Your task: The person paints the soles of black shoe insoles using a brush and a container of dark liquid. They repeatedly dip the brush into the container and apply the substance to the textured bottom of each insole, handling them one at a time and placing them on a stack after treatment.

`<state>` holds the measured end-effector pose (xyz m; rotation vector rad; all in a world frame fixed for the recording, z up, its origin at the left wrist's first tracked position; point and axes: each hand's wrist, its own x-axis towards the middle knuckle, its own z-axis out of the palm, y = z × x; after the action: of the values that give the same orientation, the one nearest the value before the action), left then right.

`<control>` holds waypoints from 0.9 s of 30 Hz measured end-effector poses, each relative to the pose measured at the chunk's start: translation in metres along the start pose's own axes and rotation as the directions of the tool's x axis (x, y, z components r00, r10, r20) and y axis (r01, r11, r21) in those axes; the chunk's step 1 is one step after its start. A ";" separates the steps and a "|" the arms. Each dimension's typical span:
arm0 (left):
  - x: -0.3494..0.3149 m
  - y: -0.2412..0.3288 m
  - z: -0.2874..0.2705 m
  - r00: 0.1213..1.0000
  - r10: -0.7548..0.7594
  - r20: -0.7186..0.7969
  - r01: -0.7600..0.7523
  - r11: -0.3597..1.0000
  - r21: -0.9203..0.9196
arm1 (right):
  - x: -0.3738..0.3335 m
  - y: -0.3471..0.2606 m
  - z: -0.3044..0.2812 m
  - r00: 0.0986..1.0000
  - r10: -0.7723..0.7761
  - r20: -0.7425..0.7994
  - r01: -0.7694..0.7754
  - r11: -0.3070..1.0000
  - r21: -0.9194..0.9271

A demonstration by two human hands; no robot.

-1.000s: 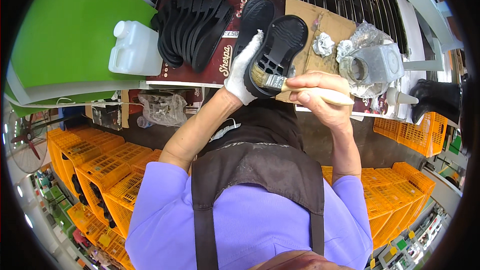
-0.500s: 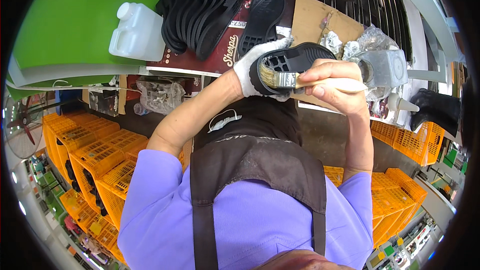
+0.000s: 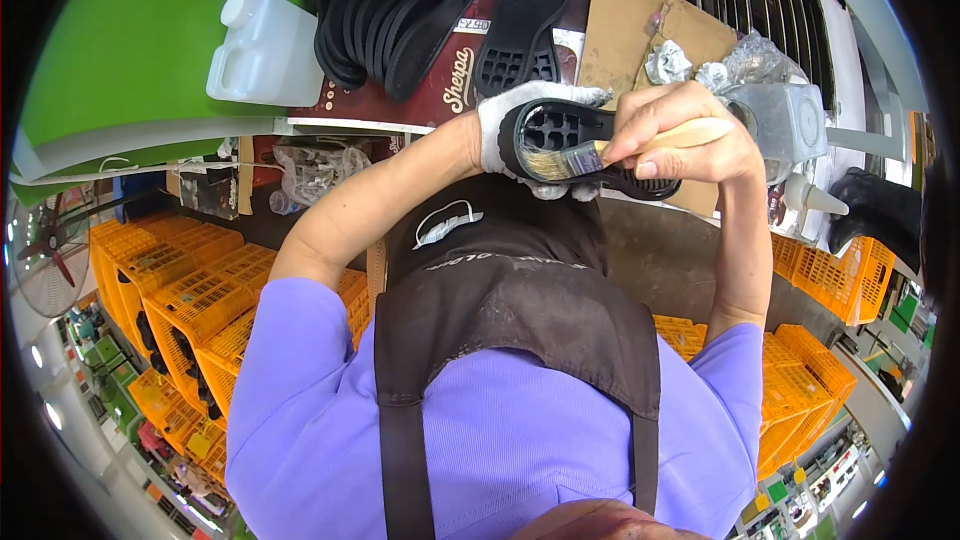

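Note:
My left hand [image 3: 493,140], in a white glove, grips the heel end of a black shoe sole [image 3: 558,122] just in front of the bench edge. The sole's inner side, with its grid of square hollows, faces up. My bare right hand [image 3: 690,135] is closed round the pale wooden handle of a flat paintbrush [image 3: 582,158]. Its bristles touch the inside of the sole at the heel's near rim. Beyond, two more black soles [image 3: 525,20] lie overlapped on the bench. To their left stands a row of several black soles [image 3: 400,25] leaning together.
A white plastic jug [image 3: 268,55] stands at the left by the green surface. Right of my hand sits a clear plastic container [image 3: 785,120], with crumpled wrapping [image 3: 765,62] behind it and a white nozzle bottle [image 3: 815,198] nearby. Brown cardboard [image 3: 620,30] covers part of the bench. Orange crates [image 3: 215,290] are stacked below.
The sole has turned, its toe end swinging toward me. The brush has shifted slightly nearer along the heel's inner rim, and my right hand has moved a little with it.

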<state>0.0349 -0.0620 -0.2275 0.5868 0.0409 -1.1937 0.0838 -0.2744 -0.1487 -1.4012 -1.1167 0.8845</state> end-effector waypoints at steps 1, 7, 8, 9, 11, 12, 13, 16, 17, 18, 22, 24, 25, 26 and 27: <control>0.001 -0.002 0.000 1.000 0.007 -0.015 -0.007 1.000 0.021 | 0.001 0.002 -0.002 1.000 0.009 0.023 -0.010 1.000 0.013; 0.006 -0.014 -0.009 0.985 0.172 -0.030 -0.158 0.952 0.261 | -0.003 0.004 -0.005 0.994 0.074 0.086 -0.077 0.996 0.040; 0.005 -0.011 -0.009 0.996 0.005 -0.085 -0.003 1.000 0.026 | -0.005 0.005 -0.005 0.993 0.092 0.078 -0.095 0.995 0.041; 0.005 -0.007 -0.009 0.981 -0.171 -0.097 0.147 0.966 -0.213 | -0.008 0.005 -0.006 0.991 0.111 0.069 -0.114 0.993 0.041; 0.002 -0.002 -0.004 0.978 -0.208 0.020 0.209 0.968 -0.137 | -0.015 0.007 -0.005 0.992 0.115 0.043 -0.117 0.993 0.027; 0.001 0.000 -0.003 0.971 -0.226 0.078 0.233 0.968 -0.095 | -0.017 0.007 -0.006 0.993 0.117 0.032 -0.117 0.993 0.017; 0.002 -0.001 -0.003 0.976 -0.216 0.023 0.218 0.972 -0.084 | -0.021 0.007 -0.007 0.988 0.153 0.025 -0.153 0.988 0.003; -0.002 0.000 -0.015 0.968 -0.214 0.133 0.240 0.942 -0.233 | -0.038 -0.002 -0.011 0.971 0.238 -0.021 -0.239 0.969 -0.065; -0.004 -0.001 -0.016 0.972 -0.151 0.178 0.192 0.953 -0.235 | -0.045 -0.006 -0.013 0.966 0.252 -0.049 -0.256 0.961 -0.102; -0.005 0.001 -0.013 0.978 -0.112 0.176 0.156 0.952 -0.264 | -0.054 -0.012 -0.013 0.958 0.271 -0.090 -0.282 0.950 -0.137; -0.010 0.001 0.005 0.999 0.039 0.008 -0.034 0.950 -0.312 | -0.083 -0.027 0.000 0.911 0.100 -0.401 -0.212 0.946 -0.246; -0.013 -0.001 0.012 0.992 0.116 -0.042 -0.123 0.931 -0.343 | -0.084 -0.028 0.011 0.863 -0.032 -0.505 -0.170 0.922 -0.349; -0.012 -0.004 0.009 0.989 0.141 -0.043 -0.147 0.926 -0.347 | -0.082 -0.026 0.017 0.839 -0.095 -0.535 -0.144 0.910 -0.388; -0.013 -0.004 0.009 0.988 0.154 -0.019 -0.151 0.927 -0.343 | -0.079 -0.025 0.023 0.812 -0.158 -0.561 -0.120 0.897 -0.426; -0.014 -0.005 0.009 0.988 0.157 0.010 -0.144 0.929 -0.341 | -0.076 -0.027 0.032 0.795 -0.143 -0.590 -0.149 0.896 -0.419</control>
<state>0.0230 -0.0556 -0.2169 0.2580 0.1647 -1.0178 0.0285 -0.3384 -0.1320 -1.8899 -0.8245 0.1127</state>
